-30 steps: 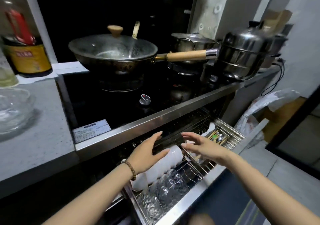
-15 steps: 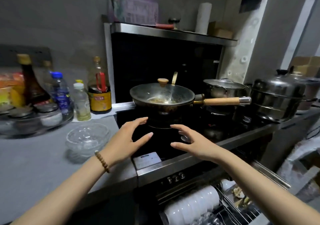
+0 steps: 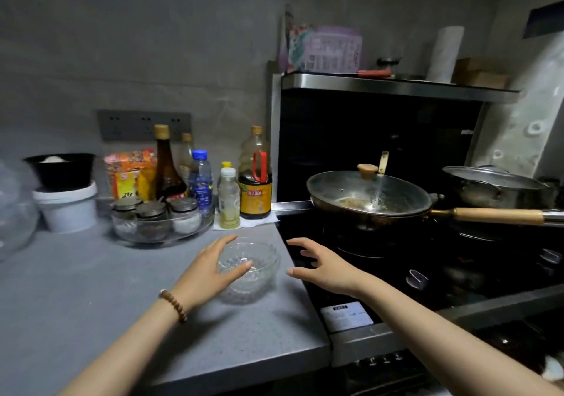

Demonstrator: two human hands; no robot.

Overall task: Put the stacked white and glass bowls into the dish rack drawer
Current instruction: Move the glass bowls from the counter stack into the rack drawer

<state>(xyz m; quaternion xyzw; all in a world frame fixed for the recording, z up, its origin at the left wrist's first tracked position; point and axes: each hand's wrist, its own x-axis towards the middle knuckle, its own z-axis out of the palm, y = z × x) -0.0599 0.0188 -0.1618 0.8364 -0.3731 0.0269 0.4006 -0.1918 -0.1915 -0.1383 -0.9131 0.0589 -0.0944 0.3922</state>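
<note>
Filling the frame from six to nine o'clock, the grey counter [image 3: 91, 304] carries the glass bowl [image 3: 259, 276] upright near its right edge, just beside the black stove [image 3: 381, 273]. On the stove, at two o'clock of the bowl, sits a lidded wok [image 3: 366, 200] whose wooden handle points to three o'clock. A steel pot [image 3: 494, 186] stands behind that handle. At eleven o'clock of the bowl a glass tray [image 3: 161, 234] holds jars [image 3: 184, 212], with bottles [image 3: 255, 188] behind and beside it.

The left hand [image 3: 207, 273] is spread wide at the bowl's nine o'clock side, its thumb across the near wall. Whether it presses the glass I cannot tell. The right hand [image 3: 326, 270], at three o'clock of the bowl and apart from it, is open with fingers loosely bent and holds nothing. A bead bracelet [image 3: 174, 304] circles the left wrist.
</note>
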